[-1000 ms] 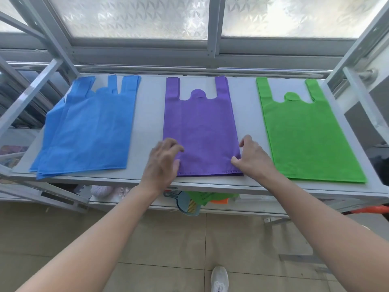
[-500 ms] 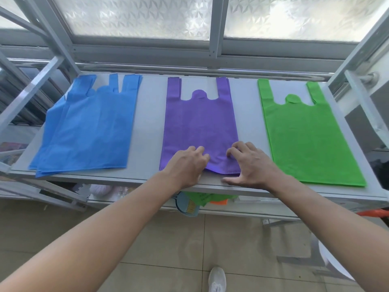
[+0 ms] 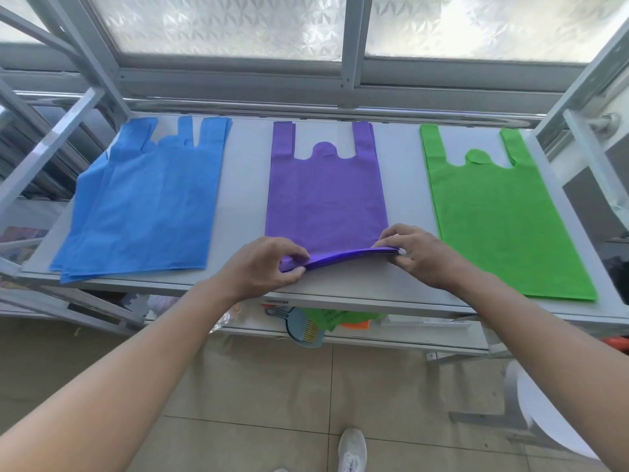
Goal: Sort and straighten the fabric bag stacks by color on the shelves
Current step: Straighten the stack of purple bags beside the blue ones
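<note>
Purple bag stack (image 3: 325, 199) lies at the middle of the grey shelf (image 3: 243, 199); non-woven fabric, matte, faintly dimpled; vest-cut shape with two strap handles and a rounded tab between them at the far end; handles point away from the person.

Left hand (image 3: 262, 267) pinches the near-left corner of the purple stack, fingers curled over the top and thumb beneath; right hand (image 3: 418, 255) pinches the near-right corner, fingers bent over the edge; between the two hands the near hem is lifted off the shelf in a shallow arch, thin layered edges showing; the far part of the stack stays flat.

Blue bag stack (image 3: 146, 206) left of the purple stack, apart from it; same fabric and cut; layers fanned and skewed, several edges showing along its left side and near corner.

Green bag stack (image 3: 503, 226) right of the purple stack, apart from it; same cut; edges square, lying flat.

Beyond the purple stack, frosted window (image 3: 221, 22) with a pressed leaf-like pattern in grey metal frames.

Below the purple stack, a lower shelf with a blue dustpan (image 3: 303, 330) and green and orange pieces (image 3: 332, 316); print on the green one too small to read; small label on the shelf's front edge unreadable.

Beige floor tiles (image 3: 272, 386); white shoe (image 3: 352, 449) on them.
</note>
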